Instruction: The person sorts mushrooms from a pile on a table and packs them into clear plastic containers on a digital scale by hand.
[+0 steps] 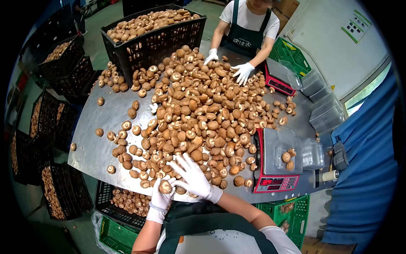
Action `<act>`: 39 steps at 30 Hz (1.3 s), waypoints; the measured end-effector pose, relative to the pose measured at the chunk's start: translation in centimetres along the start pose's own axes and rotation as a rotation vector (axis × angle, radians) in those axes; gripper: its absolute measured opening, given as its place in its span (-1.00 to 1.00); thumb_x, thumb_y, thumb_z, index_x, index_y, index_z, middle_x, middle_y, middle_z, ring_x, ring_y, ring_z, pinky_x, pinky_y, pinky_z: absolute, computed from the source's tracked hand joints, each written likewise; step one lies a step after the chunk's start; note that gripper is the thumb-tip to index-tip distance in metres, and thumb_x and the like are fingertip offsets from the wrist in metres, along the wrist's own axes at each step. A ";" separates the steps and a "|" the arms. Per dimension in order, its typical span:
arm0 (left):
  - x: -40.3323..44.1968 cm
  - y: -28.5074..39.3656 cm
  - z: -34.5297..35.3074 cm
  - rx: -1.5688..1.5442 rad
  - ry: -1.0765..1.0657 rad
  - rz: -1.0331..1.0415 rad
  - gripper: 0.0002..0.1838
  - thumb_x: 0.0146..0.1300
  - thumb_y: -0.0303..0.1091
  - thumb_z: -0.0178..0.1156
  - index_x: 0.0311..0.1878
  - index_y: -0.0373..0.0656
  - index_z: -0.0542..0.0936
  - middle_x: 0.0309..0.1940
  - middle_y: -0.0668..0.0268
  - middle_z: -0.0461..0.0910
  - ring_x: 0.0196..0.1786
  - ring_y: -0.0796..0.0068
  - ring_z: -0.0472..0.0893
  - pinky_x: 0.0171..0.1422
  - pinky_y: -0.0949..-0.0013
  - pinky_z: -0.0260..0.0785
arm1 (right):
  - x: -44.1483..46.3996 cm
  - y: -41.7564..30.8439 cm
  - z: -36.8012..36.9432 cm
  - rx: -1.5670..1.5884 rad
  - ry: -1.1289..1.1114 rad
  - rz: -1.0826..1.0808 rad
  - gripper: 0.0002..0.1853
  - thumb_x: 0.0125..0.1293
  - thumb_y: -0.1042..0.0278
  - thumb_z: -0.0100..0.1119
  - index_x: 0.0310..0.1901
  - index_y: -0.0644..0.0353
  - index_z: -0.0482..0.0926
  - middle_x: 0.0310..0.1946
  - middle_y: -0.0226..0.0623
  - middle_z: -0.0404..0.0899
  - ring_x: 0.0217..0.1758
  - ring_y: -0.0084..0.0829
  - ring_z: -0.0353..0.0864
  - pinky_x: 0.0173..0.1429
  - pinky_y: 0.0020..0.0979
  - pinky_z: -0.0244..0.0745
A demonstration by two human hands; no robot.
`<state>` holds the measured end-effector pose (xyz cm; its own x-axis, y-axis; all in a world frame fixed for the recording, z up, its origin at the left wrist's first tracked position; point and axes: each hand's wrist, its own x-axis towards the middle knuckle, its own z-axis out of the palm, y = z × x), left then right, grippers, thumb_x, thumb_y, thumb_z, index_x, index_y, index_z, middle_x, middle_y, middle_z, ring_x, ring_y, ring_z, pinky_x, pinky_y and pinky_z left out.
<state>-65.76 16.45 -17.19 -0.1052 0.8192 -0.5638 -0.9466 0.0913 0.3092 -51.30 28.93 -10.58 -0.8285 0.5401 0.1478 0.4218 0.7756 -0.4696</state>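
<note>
A large heap of brown mushrooms [211, 101] covers the middle of the metal table [91, 127]. At the near edge of the heap, my left hand [160, 197], in a white glove, is closed around a mushroom [165, 186] whose pale stem side shows. Just right of it, my right hand [192, 175], also gloved, is spread over the near mushrooms with its fingers apart. To the right stands a red scale [277, 183] with a clear tray holding a few mushrooms [288, 158] on its plate.
Across the table a co-worker's gloved hands [242, 73] touch the heap beside a second scale [279, 86]. A full black crate [160, 40] stands at the back left. Clear trays [323, 114] are stacked at right. Below the near edge are a black crate [103, 199] and green crates [300, 216].
</note>
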 end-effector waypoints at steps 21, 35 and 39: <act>-0.9 1.6 7.5 0.423 -0.258 0.002 -0.46 0.43 -0.15 -0.07 0.31 -0.36 0.26 0.14 -0.06 0.45 0.09 0.15 0.55 0.21 0.19 0.42 | 0.9 10.4 -4.5 0.151 0.417 0.221 -0.67 0.01 0.14 0.38 -0.45 0.15 0.43 -0.45 -0.29 0.40 -0.29 -0.29 0.40 -0.15 -0.30 0.32; 0.0 3.0 7.8 0.381 -0.294 0.081 -0.40 0.32 -0.25 -0.05 0.38 -0.31 0.19 0.33 0.07 0.28 0.37 0.23 0.29 0.44 0.18 0.12 | 4.8 15.6 -4.7 -0.187 0.410 0.380 -0.61 0.22 0.34 0.14 0.12 -0.04 0.49 -0.01 -0.25 0.49 -0.04 -0.18 0.53 -0.03 -0.23 0.51; -0.3 3.2 8.4 0.399 -0.325 0.053 -0.37 0.28 -0.26 -0.03 0.38 -0.32 0.18 0.34 0.05 0.26 0.40 0.24 0.24 0.50 0.24 -0.02 | 4.9 15.2 -4.9 -0.143 0.293 0.428 -0.58 0.21 0.31 0.16 0.15 -0.04 0.47 -0.01 -0.20 0.49 -0.04 -0.16 0.53 -0.01 -0.20 0.49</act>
<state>-66.21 21.29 -9.58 0.0098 0.9564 -0.2920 -0.7462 0.2014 0.6346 -47.13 44.97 -12.75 -0.4427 0.8704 0.2154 0.7620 0.4919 -0.4211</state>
